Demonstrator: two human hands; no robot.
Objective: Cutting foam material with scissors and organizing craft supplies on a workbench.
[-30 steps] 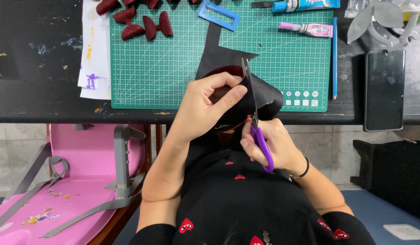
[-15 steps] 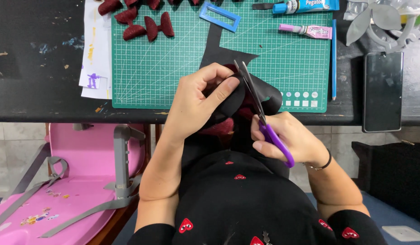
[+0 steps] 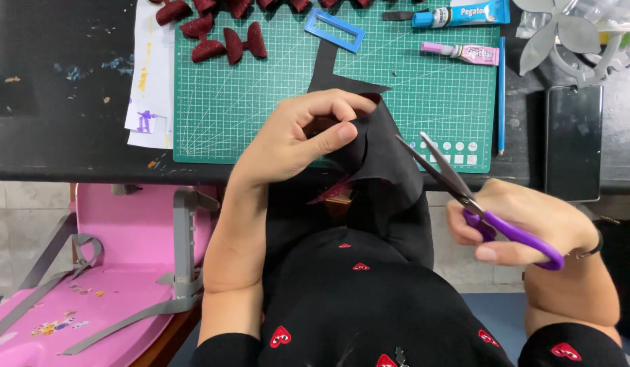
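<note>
- Change since the earlier frame: scissors [image 3: 464, 197] have drawn out of the black fabric [image 3: 383, 163] toward 4 o'clock; blades now parted, clear of the cloth.
- Right hand [image 3: 525, 228]: fingers curled through the purple handles, gripping them.
- Left hand [image 3: 301, 139]: thumb and fingertips pinching a fold of the fabric at its upper edge.
- Black fabric: draped over the near edge of the green cutting mat [image 3: 260, 102], hanging into the lap.
- At 12 o'clock on the mat: blue rectangular frame [image 3: 335, 30], dark red bows [image 3: 226, 37], glue tubes [image 3: 461, 53].
- At 3 o'clock: a dark phone [image 3: 573, 139].
</note>
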